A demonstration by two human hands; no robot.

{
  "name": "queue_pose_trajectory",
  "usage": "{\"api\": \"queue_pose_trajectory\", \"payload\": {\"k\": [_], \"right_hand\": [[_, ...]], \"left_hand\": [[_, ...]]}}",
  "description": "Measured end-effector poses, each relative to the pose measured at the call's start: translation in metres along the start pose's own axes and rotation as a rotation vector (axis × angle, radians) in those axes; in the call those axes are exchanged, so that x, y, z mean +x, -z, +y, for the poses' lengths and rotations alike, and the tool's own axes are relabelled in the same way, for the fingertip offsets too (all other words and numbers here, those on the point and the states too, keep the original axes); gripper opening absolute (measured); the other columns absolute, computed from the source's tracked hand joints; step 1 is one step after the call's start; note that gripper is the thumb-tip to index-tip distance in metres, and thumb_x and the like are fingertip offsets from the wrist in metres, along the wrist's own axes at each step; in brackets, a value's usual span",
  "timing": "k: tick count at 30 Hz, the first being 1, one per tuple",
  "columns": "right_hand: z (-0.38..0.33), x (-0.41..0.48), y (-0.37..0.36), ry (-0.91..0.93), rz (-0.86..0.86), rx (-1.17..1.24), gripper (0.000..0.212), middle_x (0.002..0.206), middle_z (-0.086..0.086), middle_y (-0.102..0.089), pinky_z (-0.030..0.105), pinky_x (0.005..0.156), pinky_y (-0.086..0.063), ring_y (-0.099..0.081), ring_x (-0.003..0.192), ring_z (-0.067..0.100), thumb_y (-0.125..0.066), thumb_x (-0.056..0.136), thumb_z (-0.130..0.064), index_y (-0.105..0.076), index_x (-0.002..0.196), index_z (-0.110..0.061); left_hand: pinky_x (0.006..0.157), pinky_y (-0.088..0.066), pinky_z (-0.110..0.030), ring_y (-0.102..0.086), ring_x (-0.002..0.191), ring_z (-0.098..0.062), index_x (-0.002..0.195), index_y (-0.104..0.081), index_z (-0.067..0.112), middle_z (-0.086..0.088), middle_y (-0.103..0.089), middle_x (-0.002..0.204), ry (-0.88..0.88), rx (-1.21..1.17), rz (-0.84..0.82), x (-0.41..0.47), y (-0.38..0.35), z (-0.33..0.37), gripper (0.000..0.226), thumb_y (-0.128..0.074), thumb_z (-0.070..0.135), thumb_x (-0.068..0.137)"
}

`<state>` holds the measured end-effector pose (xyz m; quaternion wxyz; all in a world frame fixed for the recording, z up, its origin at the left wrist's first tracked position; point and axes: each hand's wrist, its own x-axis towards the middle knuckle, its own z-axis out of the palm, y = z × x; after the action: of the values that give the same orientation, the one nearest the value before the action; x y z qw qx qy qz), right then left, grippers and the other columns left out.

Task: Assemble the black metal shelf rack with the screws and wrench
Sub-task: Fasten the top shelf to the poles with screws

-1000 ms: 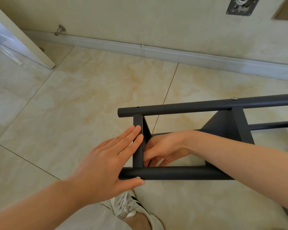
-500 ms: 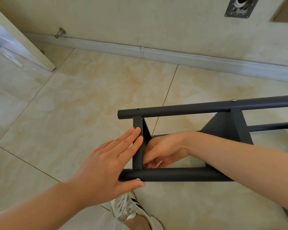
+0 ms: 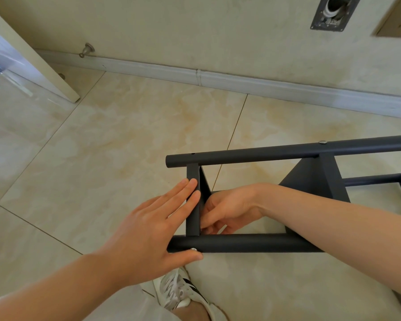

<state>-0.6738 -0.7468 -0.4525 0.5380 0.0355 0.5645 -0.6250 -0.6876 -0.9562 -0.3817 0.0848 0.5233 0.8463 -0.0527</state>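
Black shelf rack (image 3: 241,243) lies on the floor (image 3: 125,135). Left hand (image 3: 148,232) is flat, fingers straight, pressing the end crossbar (image 3: 192,222). Right hand (image 3: 227,209) is curled behind the crossbar; can't tell whether it grips anything. Risk: if the pressure eases, the crossbar likely shifts off its hole and the screw (image 3: 193,249) binds.

The floor (image 3: 130,140) is glossy cream marble-look tile crossed by thin grout lines. At 4 o'clock the black metal shelf rack (image 3: 252,243) lies on its side; at 6 o'clock stands a white sneaker (image 3: 178,293); a white baseboard (image 3: 241,82) borders it at 12 o'clock
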Motion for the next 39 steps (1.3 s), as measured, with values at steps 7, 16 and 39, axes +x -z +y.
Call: {"api": "queue_pose_trajectory", "payload": {"k": [7, 16, 39], "right_hand": [[-0.005, -0.003, -0.003, -0.021, 0.071, -0.077, 0.028, 0.1, 0.013, -0.065, 0.037, 0.096, -0.05, -0.061, 0.098, 0.023, -0.054, 0.099, -0.015, -0.064, 0.117, 0.004], [-0.01, -0.014, 0.0, 0.014, 0.174, -0.157, 0.027, 0.102, 0.012, -0.066, 0.031, 0.087, -0.054, -0.062, 0.094, 0.021, -0.06, 0.096, -0.014, -0.065, 0.117, 0.001], [-0.028, -0.089, -0.046, 0.045, 0.493, -0.852, 0.026, 0.103, 0.009, -0.069, 0.036, 0.09, -0.051, -0.064, 0.097, 0.024, -0.059, 0.094, -0.029, -0.067, 0.115, -0.017]], "left_hand": [[0.11, -0.03, -0.036, -0.031, 0.145, -0.019, 0.152, -0.038, 0.014, -0.004, -0.029, 0.161, 0.021, -0.009, -0.023, 0.001, 0.002, 0.0, 0.094, -0.04, 0.077, 0.084], [0.113, 0.013, -0.017, 0.022, 0.143, 0.009, 0.154, 0.008, 0.037, 0.022, 0.021, 0.16, 0.056, -0.211, -0.064, 0.008, -0.004, -0.002, 0.096, -0.032, 0.085, 0.081], [0.112, -0.031, -0.035, -0.047, 0.12, -0.003, 0.123, -0.052, 0.042, 0.034, -0.064, 0.104, 0.792, -1.777, 0.121, 0.01, -0.043, 0.054, 0.073, -0.075, 0.065, 0.058]]}}
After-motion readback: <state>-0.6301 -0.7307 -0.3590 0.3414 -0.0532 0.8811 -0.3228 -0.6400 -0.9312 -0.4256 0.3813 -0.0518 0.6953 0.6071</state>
